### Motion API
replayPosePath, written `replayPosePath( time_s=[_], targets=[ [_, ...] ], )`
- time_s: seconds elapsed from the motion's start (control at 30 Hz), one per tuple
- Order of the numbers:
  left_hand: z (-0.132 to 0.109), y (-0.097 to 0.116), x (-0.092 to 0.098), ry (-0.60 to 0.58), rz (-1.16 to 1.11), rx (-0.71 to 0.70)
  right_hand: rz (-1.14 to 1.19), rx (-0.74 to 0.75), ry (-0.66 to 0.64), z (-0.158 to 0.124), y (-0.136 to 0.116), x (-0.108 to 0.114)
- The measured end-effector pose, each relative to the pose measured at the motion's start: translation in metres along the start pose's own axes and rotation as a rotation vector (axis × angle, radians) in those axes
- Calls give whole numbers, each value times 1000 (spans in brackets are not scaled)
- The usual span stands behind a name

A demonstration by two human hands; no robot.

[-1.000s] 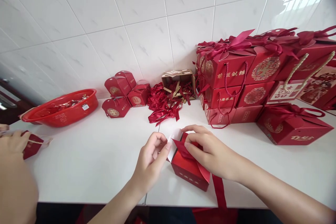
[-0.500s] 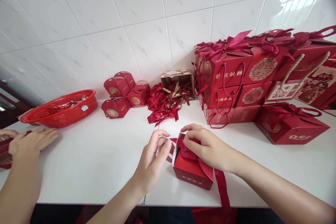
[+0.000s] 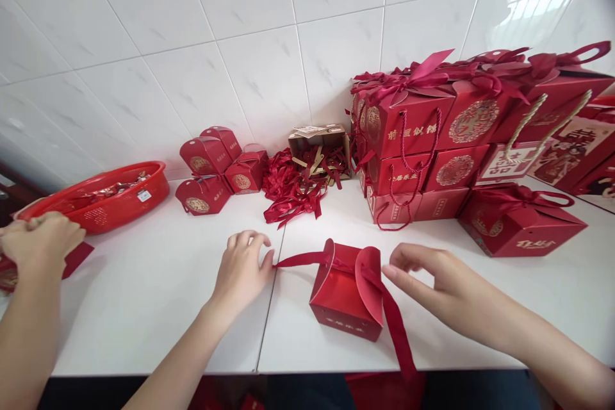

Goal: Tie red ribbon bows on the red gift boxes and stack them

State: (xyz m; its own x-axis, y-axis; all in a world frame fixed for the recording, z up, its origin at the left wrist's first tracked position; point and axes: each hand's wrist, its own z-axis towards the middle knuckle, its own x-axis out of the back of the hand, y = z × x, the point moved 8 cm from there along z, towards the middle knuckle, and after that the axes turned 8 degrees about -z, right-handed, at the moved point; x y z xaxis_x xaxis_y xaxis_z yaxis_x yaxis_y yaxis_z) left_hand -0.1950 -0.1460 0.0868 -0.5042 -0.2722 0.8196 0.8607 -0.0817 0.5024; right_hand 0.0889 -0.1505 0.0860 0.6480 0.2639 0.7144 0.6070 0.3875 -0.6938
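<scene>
A small red gift box [image 3: 343, 298] stands on the white table, its rounded top flaps folded up. A dark red ribbon [image 3: 302, 259] runs through the top; one end stretches left, the other hangs down the right side over the table's front edge. My left hand [image 3: 245, 262] pinches the left ribbon end between thumb and finger. To the right of the box, my right hand [image 3: 432, 275] is beside the ribbon with its fingers curved and apart, holding nothing.
Stacked red boxes [image 3: 418, 128] with bows stand at the back right, with a single box [image 3: 523, 224] before them. Behind are loose ribbons [image 3: 283, 186], an open carton [image 3: 321, 141] and small boxes [image 3: 204, 195]. A red basket [image 3: 120, 205] and another person's hand [image 3: 43, 237] are left.
My hands have moved apart from the box, the left one drawing the ribbon left. The box flaps now stand up in view. The other person's hand has shifted left.
</scene>
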Motion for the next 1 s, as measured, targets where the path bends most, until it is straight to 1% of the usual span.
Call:
replayPosePath(
  time_s=[0.03,0.07,0.13,0.2,0.27,0.33,0.43,0.5,0.57,0.63,0.7,0.77,0.83,0.9,0.93,1.0],
  targets=[
    [-1,9,-1,7,-109,-37,21,-4,-57,-3,2,-6],
    [-3,19,-5,-16,-253,-60,55,0,-98,-5,3,-12],
    [-7,40,-22,-140,-565,-49,150,15,-136,-5,2,-21],
    [-12,58,-42,-277,-762,-2,266,16,-135,-2,3,-27],
    [-18,67,-57,-363,-817,31,388,-16,-123,0,8,-30],
    [-22,68,-67,-418,-811,60,511,-70,-114,2,18,-30],
    [-27,64,-72,-470,-811,86,700,-126,-135,2,31,-28],
    [-29,64,-72,-491,-818,93,757,-127,-146,1,33,-25],
    [-32,66,-71,-498,-821,91,732,-112,-136,0,32,-19],
    [-34,70,-67,-460,-826,68,666,-105,-129,-2,29,-16],
    [-34,74,-60,-397,-840,34,553,-113,-141,-4,27,-15],
    [-33,78,-53,-356,-882,18,374,-87,-117,-7,25,-11],
    [-32,80,-47,-351,-941,33,156,10,-21,-9,19,0],
    [-31,81,-44,-378,-997,65,-26,133,108,-13,9,13],
    [-31,82,-43,-397,-1021,82,-83,176,152,-15,4,18],
    [-31,85,-42,-439,-1062,113,-126,218,172,-17,-1,23]
  ],
)
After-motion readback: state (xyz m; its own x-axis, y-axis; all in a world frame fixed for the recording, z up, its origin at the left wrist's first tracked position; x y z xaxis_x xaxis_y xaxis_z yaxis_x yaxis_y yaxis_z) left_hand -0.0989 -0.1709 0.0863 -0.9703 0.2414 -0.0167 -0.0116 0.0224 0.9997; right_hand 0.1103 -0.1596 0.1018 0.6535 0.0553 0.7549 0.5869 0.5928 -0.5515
